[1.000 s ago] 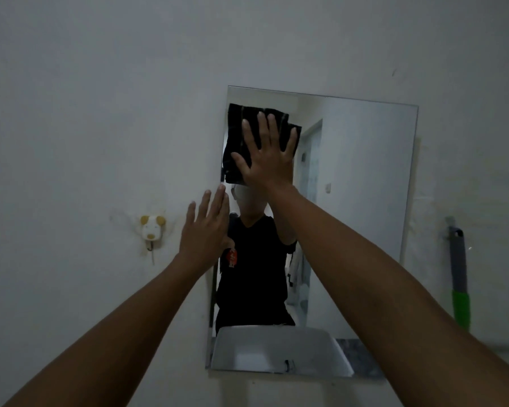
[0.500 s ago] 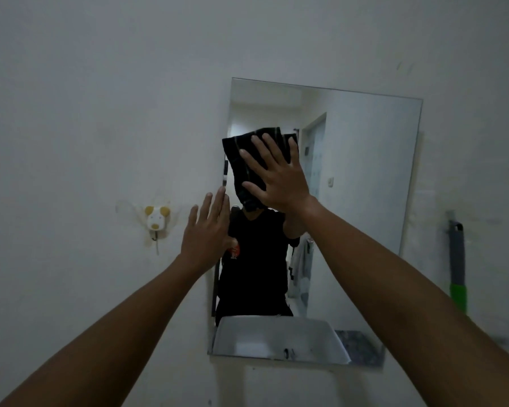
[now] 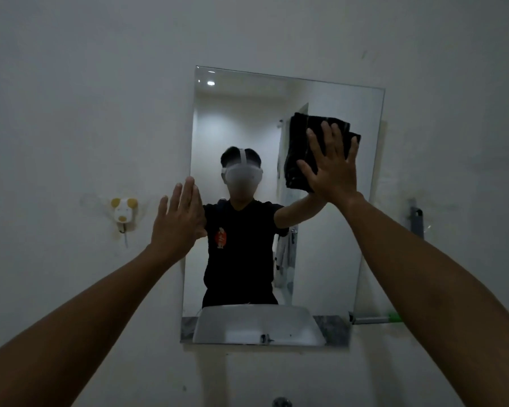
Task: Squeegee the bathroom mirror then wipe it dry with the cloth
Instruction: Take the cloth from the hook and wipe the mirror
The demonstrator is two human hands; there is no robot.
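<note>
While R hand [image 3: 332, 168], fingers spread, presses black cloth [image 3: 303, 148] flat on mirror [image 3: 329, 259] upper right, L hand [image 3: 180, 221] lies open & flat at mirror's left edge, holding nothing.

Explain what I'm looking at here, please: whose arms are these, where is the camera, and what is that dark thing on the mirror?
The camera is worn on a person's head, so the two bare arms are the wearer's own. They face a wall mirror, which reflects them and a white sink. The right hand presses a folded black cloth flat against the glass, upper right. The left hand rests open at the mirror's left edge. A small animal-shaped wall hook is on the left; a grey-and-green handle, probably the squeegee, lies at the lower right.
</note>
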